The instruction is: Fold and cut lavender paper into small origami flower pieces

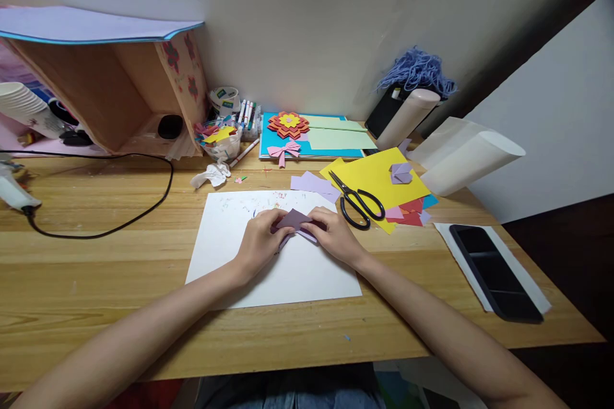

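Note:
Both hands pinch a small folded piece of purple paper point(294, 220) over a white sheet point(230, 236) that lies flat on the wooden table. My left hand point(263, 238) grips its left side, thumb on the near face. On the right side, my right hand point(332, 234) holds it the same way, thumb and fingers closed. The paper is creased, with flaps spreading below the thumbs; fingers hide its outer corners. Just beyond my right hand lie black-handled scissors point(357, 201) and flat lilac paper strips point(314, 185). Another folded purple piece point(401, 173) rests on yellow paper point(374, 172).
At the back, a blue board point(268, 152) carries a paper flower point(288, 124) and a pink bow point(284, 150). A phone point(496, 271) lies at right, near white paper rolls point(472, 160). Left are a cardboard box point(108, 89), a black cable point(144, 211) and a crumpled tissue point(212, 175).

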A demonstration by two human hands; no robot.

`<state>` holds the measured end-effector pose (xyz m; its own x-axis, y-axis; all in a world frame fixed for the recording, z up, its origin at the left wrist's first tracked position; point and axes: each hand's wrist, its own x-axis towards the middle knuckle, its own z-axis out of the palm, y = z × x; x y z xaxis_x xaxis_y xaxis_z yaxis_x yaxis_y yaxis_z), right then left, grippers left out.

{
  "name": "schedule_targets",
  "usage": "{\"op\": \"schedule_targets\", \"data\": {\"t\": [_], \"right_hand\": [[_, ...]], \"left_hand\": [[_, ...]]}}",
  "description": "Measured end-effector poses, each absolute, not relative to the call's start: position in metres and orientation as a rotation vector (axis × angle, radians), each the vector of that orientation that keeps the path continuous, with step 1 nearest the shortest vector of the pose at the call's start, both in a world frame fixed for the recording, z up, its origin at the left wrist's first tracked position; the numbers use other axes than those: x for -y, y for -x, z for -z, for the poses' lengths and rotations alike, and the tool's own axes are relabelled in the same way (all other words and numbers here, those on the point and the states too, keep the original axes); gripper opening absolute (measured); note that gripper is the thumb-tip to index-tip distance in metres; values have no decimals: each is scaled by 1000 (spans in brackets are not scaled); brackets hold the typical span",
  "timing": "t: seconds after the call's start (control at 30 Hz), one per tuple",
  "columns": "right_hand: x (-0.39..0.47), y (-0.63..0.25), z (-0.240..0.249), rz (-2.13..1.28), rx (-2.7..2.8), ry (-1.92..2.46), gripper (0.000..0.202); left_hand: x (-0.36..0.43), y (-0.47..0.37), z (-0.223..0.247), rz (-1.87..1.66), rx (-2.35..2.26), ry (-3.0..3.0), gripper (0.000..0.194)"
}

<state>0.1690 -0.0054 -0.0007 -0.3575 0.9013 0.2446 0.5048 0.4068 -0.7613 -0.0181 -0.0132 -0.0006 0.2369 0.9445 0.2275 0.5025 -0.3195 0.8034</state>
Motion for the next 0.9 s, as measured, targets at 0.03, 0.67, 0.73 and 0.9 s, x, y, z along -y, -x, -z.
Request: {"op": "schedule_targets", "data": {"t": [0.03, 0.67, 0.73, 0.9], "right_hand": [[6, -169, 0, -776, 2002, 1191, 18], [7, -170, 1, -767, 2045, 1180, 8], [6, -170, 1, -765, 2053, 1170, 9], [5, -170, 2, -750, 2079, 1157, 9]], "left_hand": [[13, 18, 1, -971, -1318, -1921, 11], [15, 15, -3, -1007, -1256, -1982, 15], [15, 15, -3, -992, -1248, -1982, 19], [15, 16, -1, -963, -1244, -2002, 23]]}}
